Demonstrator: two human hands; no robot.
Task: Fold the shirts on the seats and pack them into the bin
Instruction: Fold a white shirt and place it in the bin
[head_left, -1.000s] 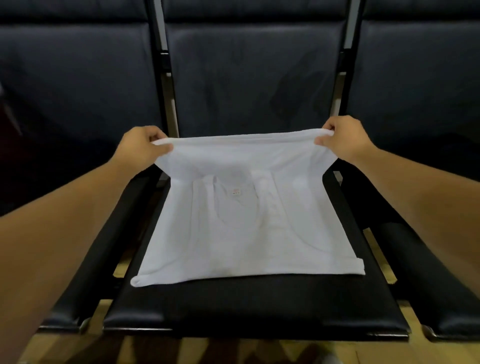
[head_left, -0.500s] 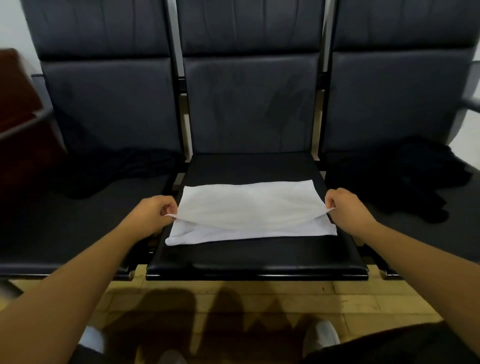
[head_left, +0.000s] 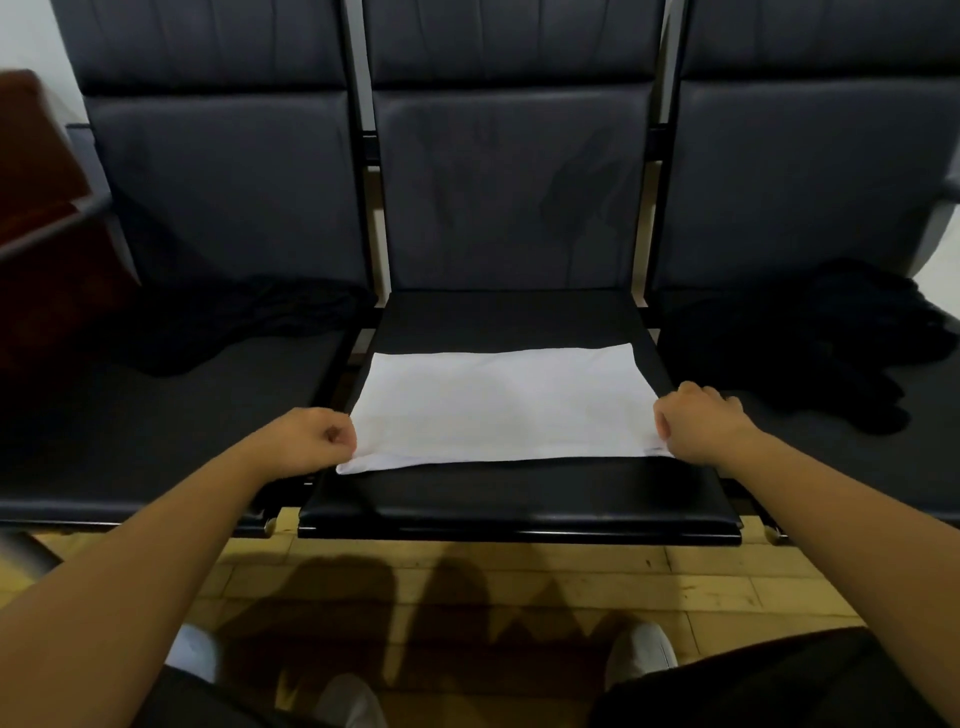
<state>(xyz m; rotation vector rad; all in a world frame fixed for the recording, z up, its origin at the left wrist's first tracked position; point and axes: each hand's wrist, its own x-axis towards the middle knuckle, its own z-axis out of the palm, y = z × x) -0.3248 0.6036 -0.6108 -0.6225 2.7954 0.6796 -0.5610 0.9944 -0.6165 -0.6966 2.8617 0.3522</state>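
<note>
A white shirt (head_left: 504, 405) lies folded in half on the middle black seat (head_left: 519, 499), a flat rectangle with its fold at the far side. My left hand (head_left: 311, 441) pinches the shirt's near left corner. At the near right corner my right hand (head_left: 696, 423) grips the cloth. Both fists rest low on the seat. A dark shirt (head_left: 228, 327) lies crumpled on the left seat. Another dark garment (head_left: 810, 343) is heaped on the right seat. No bin shows.
Three dark padded seats stand in a row with tall backrests. A reddish-brown object (head_left: 36, 208) sits at the far left. Below the seats is a wooden floor (head_left: 467, 582), with my white shoes (head_left: 641, 654) and dark trouser legs at the bottom.
My hands brought the shirt's far edge toward me and down onto the near edge, folding it in half. The camera pulled back, so all three seats show.
</note>
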